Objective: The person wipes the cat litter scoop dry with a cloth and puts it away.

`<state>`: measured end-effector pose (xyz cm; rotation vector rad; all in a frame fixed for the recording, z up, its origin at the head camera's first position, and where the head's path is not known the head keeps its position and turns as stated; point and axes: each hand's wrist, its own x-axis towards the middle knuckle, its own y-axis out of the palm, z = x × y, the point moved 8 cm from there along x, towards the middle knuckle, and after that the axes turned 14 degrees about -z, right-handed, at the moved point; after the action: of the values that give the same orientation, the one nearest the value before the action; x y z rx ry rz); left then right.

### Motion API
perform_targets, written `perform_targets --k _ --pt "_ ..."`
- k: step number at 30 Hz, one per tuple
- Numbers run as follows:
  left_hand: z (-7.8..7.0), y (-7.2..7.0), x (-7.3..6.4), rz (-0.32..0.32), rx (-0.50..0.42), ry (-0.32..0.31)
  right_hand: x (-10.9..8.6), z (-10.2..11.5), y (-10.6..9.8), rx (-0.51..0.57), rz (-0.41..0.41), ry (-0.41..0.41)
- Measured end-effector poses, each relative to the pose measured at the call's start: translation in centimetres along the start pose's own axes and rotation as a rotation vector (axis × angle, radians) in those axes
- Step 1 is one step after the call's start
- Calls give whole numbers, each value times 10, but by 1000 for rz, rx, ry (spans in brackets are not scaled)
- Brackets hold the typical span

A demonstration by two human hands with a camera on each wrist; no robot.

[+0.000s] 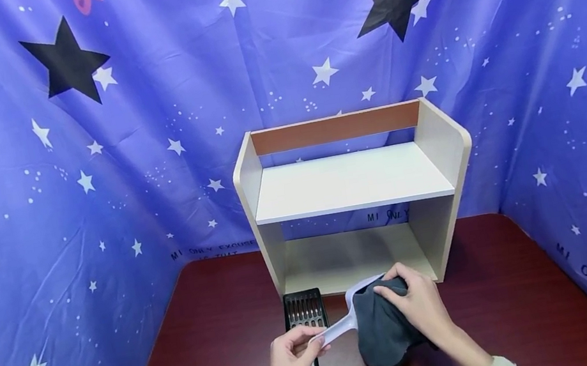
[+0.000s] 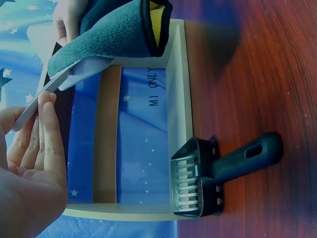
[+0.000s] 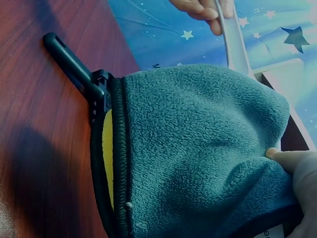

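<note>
My left hand (image 1: 291, 364) pinches the handle of a pale lilac scoop (image 1: 343, 327) between thumb and fingers, held up over the table. A dark grey fleecy cleaning cloth (image 1: 385, 331) with a black edge and a yellow underside drapes over the scoop's head, hiding most of it. My right hand (image 1: 421, 304) grips cloth and scoop together at the head's far edge, thumb pressing into the fabric in the right wrist view. Below the left hand lies a black slotted litter scoop (image 2: 247, 156), its handle towards me.
A two-tier cream shelf unit (image 1: 351, 181) stands at the back of the dark red wooden table (image 1: 203, 340), just behind the black scoop. Blue star-printed curtains (image 1: 169, 100) hang behind and on both sides.
</note>
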<state>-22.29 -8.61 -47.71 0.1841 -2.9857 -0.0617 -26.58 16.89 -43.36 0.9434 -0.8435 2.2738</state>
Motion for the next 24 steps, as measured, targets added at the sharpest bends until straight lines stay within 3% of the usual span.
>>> perform_targets --k 5,12,24 --pt "0 1 -2 13 -1 -11 0 3 3 -11 -5 -11" --pt "-6 2 -7 37 -3 46 -1 -5 2 -27 -17 6" --pt "-3 -4 -12 61 -13 58 -3 -11 -6 -14 -4 42"
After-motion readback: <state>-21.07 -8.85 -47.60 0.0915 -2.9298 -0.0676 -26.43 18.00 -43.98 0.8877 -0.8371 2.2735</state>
